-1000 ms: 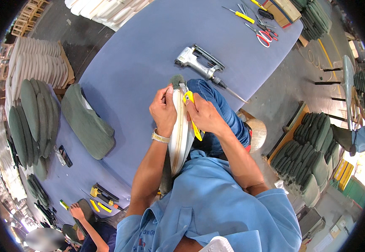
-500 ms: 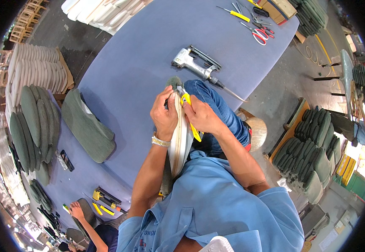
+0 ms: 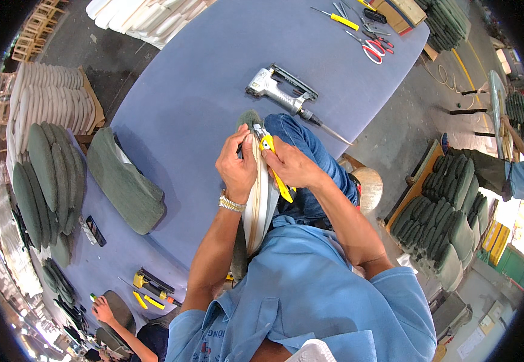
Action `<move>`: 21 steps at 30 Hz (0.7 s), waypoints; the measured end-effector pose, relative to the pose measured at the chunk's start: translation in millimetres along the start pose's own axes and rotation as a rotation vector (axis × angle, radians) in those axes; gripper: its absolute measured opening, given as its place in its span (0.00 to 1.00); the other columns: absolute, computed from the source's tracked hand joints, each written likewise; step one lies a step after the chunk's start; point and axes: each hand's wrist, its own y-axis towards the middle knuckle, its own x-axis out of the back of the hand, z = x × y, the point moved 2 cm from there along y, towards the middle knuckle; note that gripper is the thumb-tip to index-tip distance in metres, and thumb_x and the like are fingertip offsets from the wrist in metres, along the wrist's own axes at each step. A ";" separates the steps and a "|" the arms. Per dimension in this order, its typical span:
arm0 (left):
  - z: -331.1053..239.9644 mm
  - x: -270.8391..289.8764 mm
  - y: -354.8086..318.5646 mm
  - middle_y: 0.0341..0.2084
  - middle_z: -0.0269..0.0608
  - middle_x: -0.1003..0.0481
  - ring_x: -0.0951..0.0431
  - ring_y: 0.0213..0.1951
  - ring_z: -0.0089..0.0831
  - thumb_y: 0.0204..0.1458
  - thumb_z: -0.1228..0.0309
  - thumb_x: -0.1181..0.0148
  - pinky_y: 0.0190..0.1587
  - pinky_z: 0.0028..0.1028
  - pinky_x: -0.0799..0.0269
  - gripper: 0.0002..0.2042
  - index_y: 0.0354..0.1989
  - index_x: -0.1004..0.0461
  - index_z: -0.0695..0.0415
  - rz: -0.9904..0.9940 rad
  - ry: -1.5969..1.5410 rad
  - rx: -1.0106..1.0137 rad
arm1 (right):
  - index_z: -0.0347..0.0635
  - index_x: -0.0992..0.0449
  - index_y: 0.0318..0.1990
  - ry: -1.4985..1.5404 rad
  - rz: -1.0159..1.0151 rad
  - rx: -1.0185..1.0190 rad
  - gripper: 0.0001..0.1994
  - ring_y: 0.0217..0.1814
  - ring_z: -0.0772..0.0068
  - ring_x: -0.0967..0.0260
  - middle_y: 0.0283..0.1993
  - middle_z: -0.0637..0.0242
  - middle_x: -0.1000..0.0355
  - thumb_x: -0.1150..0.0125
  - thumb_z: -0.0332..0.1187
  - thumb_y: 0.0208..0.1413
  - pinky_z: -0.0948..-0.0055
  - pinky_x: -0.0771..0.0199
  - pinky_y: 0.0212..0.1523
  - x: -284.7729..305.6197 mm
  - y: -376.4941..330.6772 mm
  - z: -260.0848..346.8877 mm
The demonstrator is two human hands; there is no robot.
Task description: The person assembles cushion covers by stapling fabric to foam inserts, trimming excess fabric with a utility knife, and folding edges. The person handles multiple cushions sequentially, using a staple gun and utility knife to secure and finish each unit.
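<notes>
Upright against my lap stands a padded panel (image 3: pixel 256 220), with a pale, wood-like edge facing up and grey-green fabric at its far end and left side. My left hand (image 3: pixel 238 160) pinches its upper edge near the far end, thumb and fingers closed on it. In my right hand (image 3: pixel 292 164) is a yellow-handled hand tool (image 3: pixel 267 143), its metal tip at the panel's far end beside my left fingertips. My fingers cover its middle, so its exact kind is unclear. Just beyond lies a silver staple gun (image 3: pixel 280 90) on the blue-grey tabletop (image 3: pixel 195 78), hose attached.
Red-handled scissors (image 3: pixel 373 50), a yellow screwdriver (image 3: pixel 341 20) and a cardboard box (image 3: pixel 397 15) occupy the far right corner. A grey-green covered pad (image 3: pixel 126 184) and a phone (image 3: pixel 96 231) lie at left. Another person's hand (image 3: pixel 102 309) works lower left. Cushions (image 3: pixel 437 211) are stacked at right.
My hands hold almost the same place, with the yellow-handled tool shifted only slightly. At the far right another person has come further into view. The co-worker's hand at lower left has moved a little.
</notes>
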 end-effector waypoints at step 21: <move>5.7 -8.8 0.6 0.39 0.46 0.15 0.19 0.34 0.22 0.67 0.70 0.42 0.36 0.25 0.24 0.10 0.38 0.23 0.65 -0.102 -0.161 0.278 | 0.32 0.37 0.45 -0.087 -0.056 0.032 0.16 0.29 0.52 0.22 0.26 0.50 0.26 0.51 0.41 0.71 0.56 0.25 0.31 -9.1 -3.9 -11.2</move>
